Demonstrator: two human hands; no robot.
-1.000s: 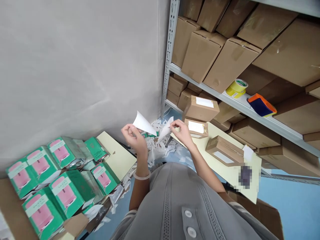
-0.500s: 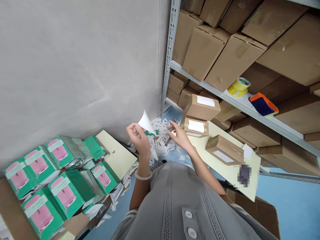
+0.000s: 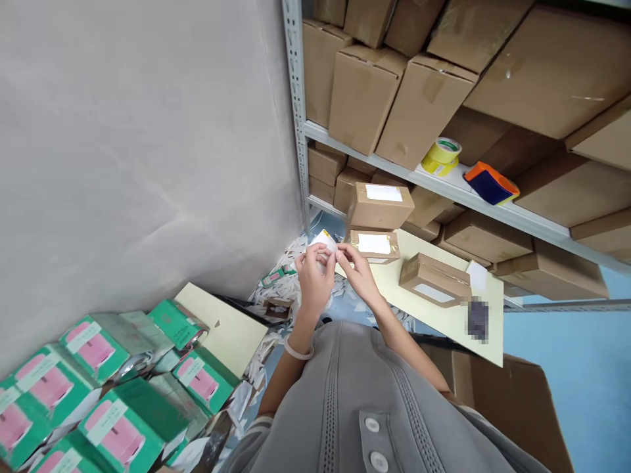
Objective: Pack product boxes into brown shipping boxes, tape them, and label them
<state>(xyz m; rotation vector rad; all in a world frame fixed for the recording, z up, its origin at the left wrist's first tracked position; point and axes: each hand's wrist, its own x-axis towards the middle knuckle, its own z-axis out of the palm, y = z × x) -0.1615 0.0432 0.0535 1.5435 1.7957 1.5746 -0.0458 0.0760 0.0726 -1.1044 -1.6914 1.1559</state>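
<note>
White paper (image 3: 326, 240), prev. held by L hand (image 3: 314, 281) only, is now pinched by R hand (image 3: 359, 274) too, both hands near-closed, approx. 9 o'clock of labelled box (image 3: 373, 244), so two-handed control's gained.

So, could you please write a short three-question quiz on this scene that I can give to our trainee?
1. Multiple choice: What do the left hand and the right hand hold between them?
A) a green carton
B) a piece of white paper
C) a pair of scissors

2. True or false: The yellow tape sits on the metal shelf.

3. Fill in the blank: The pale bracelet is worn on the person's ____ side.

Key: 1. B; 2. true; 3. left
</note>
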